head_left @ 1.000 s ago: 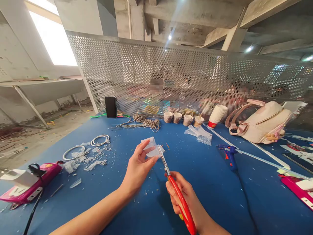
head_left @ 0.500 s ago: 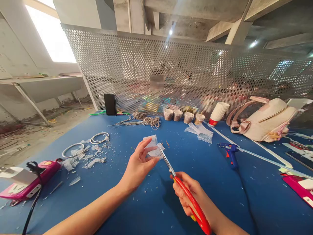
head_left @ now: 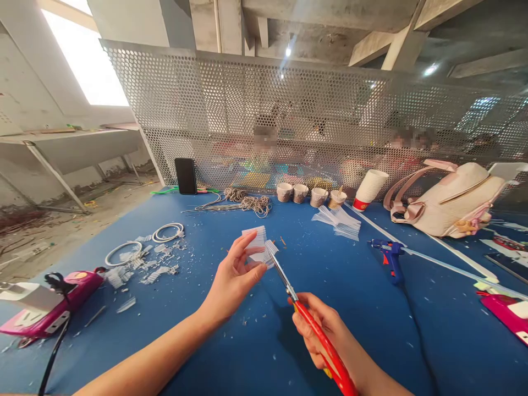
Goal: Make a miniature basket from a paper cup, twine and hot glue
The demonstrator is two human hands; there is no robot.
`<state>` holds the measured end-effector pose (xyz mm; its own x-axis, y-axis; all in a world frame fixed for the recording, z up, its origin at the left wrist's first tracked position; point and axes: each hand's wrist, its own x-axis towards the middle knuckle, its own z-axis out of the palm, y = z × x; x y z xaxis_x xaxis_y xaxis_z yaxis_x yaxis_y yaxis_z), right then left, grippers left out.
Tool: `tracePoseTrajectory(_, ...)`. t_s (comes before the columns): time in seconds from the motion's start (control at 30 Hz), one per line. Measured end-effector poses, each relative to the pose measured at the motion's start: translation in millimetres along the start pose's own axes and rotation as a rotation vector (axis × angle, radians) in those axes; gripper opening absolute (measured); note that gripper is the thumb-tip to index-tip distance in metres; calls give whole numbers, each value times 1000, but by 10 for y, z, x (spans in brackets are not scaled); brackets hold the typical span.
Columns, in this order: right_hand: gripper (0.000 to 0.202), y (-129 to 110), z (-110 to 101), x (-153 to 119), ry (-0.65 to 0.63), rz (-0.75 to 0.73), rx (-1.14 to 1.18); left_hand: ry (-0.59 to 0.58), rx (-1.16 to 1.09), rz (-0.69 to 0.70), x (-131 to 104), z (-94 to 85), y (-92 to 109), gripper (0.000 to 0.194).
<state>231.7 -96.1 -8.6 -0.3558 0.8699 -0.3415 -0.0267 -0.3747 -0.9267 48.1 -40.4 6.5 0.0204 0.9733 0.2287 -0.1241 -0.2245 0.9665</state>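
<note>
My left hand (head_left: pixel 235 275) pinches a small piece of whitish, ribbed translucent sheet (head_left: pixel 258 237) between thumb and fingers, above the blue table. In my right hand (head_left: pixel 319 330) are scissors (head_left: pixel 319 333) with red handles and a bit of yellow underneath. Their blades point up and left, and the tips meet the right edge of the sheet piece, by my left thumb. Whether the blades are apart there is too small to tell. A stack of similar ribbed strips (head_left: pixel 340 223) lies farther back on the right.
White rings (head_left: pixel 124 253) and scraps lie left, near a pink power strip (head_left: pixel 53 308). Coiled cord (head_left: pixel 256 204), a black phone (head_left: pixel 186 176), small cups (head_left: pixel 284 192) and stacked paper cups (head_left: pixel 370 190) line the back. A blue glue gun (head_left: pixel 390 258) and a backpack (head_left: pixel 454 201) are right.
Hardly anything differs. My right hand and the scissors have shifted very slightly, with the tips still at the sheet's edge. My left hand stays in place.
</note>
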Motion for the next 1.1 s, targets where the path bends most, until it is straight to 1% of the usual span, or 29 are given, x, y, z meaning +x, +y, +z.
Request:
tracePoseTrajectory(0.1, 49, 12, 1, -2, 18, 1, 6, 3, 3, -9, 7, -8, -6, 57)
tracePoseTrajectory(0.27, 44, 7, -4, -11, 19, -17, -36, -20, 10, 16, 9, -7, -2, 57)
tracePoseTrajectory(0.47, 37, -70, 17, -41, -29, -75, -56, -23, -1, -5, 3, 9, 18, 57)
tracePoseTrajectory(0.63, 36, -65, 51, -27, -49, -117, -18, -27, 5, -6, -11, 15, 33, 58)
tracePoseTrajectory(0.87, 40, -8, 66, 8, -22, -137, -51, -77, -4, -23, -27, 15, 6, 64)
tracePoseTrajectory(1.0, 41, -2, 45, 10, -72, -159, -45, -122, -35, -19, -32, 27, 4, 64)
tracePoseTrajectory(1.1, 41, -9, 20, 6, -115, -126, 18, -156, -62, -23, -34, 34, 17, 65)
